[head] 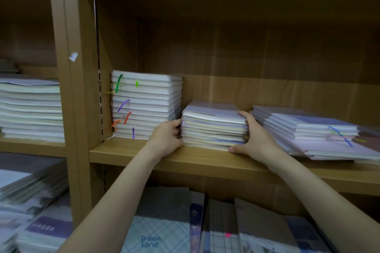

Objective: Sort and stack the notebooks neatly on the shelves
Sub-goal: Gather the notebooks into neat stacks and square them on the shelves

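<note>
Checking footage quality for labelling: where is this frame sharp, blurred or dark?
Head view: the tall stack is sharpest; the middle stack, left hand and right hand are slightly soft; the lower-left notebooks smear; the upper shelf back is dim.

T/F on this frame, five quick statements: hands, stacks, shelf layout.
1. Both hands hold the middle stack from its sides. True: left hand on its left edge, right hand on its right.
2. The middle stack is the tallest on this shelf. False: the left stack with coloured ribbons is taller.
3. The right stack is squared up. False: its notebooks are fanned and skewed.
4. A "Dream Land" notebook lies on the level below. True.
5. The middle stack is lifted clear of the shelf. False: it rests on the board.
</note>
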The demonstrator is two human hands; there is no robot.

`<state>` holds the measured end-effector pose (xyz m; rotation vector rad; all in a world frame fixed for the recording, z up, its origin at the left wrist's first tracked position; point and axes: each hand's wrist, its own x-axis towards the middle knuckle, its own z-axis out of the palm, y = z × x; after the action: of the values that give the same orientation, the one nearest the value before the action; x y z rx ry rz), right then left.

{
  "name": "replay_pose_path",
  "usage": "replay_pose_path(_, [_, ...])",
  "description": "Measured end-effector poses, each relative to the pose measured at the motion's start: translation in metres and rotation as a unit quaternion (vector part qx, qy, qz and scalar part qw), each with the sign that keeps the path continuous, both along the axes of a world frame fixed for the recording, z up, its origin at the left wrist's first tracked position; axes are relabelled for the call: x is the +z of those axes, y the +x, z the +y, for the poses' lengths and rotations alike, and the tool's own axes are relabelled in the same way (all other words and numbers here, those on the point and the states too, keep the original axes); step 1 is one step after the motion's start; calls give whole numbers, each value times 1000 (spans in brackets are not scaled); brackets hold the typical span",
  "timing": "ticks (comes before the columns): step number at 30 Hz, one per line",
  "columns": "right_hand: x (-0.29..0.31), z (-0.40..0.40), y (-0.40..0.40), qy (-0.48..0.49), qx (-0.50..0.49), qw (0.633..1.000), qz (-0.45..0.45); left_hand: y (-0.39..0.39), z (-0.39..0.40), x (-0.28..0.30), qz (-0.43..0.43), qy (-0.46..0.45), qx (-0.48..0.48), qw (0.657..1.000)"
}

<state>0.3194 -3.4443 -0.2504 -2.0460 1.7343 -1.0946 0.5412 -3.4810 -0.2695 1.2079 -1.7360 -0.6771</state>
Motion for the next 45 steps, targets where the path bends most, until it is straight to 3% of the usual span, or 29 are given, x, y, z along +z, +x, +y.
replay_pose_path(4, [-3, -2, -7, -7, 6, 1000, -5, 1, -3, -3, 30, 6, -4, 1000])
replay_pose_path(16, [4, -9, -14, 40, 39, 998, -41, -12, 1, 0, -47, -30, 40, 998])
replay_pose_path(21, [1, -8, -2, 57, 84, 974, -204, -15, 8, 3, 33, -8, -5, 999])
replay_pose_path(27, [-6, -13, 1, 50, 99, 953, -281, -21, 2, -2, -32, -40, 26, 998])
replay_pose_path(33, [-6, -16, 3, 46, 111, 957, -265, -20, 4, -1, -18, -33, 40, 998])
replay_pose_path(39, [-5, -11, 6, 12, 106, 954, -279, -19, 13, 4, 79, -17, -13, 997])
replay_pose_path(45, [-6, -13, 4, -7, 138, 953, -270, -28, 13, 7, 94, -4, -34, 995])
